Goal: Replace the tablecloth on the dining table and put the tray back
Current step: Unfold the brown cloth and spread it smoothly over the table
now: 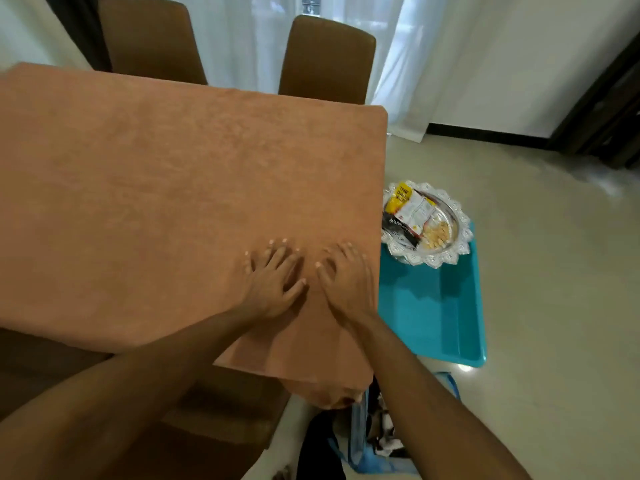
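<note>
Tablecloth [156, 188] covers the worktop; soft, limp, matte terracotta weave, light, likely to slide and bunch. Corner drapes below my wrists. My left hand [273, 278] and right hand [346, 278] lie flat side by side, fingers spread, gripping nothing, pressing cloth near the right edge. Teal tray [433, 317] sits on the floor just right of my right hand: rigid smooth plastic, rectangular; I'd lift by both long rims. Scalloped silver plate [450, 251] with snack packets on its far end could slide.
</note>
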`<action>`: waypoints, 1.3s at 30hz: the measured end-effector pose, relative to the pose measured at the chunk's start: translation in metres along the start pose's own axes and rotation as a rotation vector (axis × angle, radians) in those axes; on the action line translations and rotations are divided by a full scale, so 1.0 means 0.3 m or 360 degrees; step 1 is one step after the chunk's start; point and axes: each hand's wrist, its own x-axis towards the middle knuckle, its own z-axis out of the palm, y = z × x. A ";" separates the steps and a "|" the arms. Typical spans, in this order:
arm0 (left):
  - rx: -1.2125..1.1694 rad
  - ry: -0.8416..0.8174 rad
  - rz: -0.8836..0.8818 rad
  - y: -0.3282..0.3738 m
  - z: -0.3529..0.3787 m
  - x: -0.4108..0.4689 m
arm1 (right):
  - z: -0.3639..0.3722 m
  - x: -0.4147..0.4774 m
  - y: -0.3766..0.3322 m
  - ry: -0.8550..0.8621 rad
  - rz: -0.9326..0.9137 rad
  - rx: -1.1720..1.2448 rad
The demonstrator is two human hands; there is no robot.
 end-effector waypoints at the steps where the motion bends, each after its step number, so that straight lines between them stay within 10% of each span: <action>1: -0.0021 0.0010 -0.0037 -0.015 -0.015 0.046 | 0.007 0.049 0.002 -0.0065 -0.0040 -0.0073; 21: 0.0150 0.0017 -0.0210 -0.017 -0.060 1.455 | 0.064 1.460 0.454 -0.0393 0.0296 -0.0331; 39: 0.0195 0.0001 -0.0233 0.045 -0.018 1.822 | 0.049 1.799 0.610 -0.0133 0.0603 -0.0197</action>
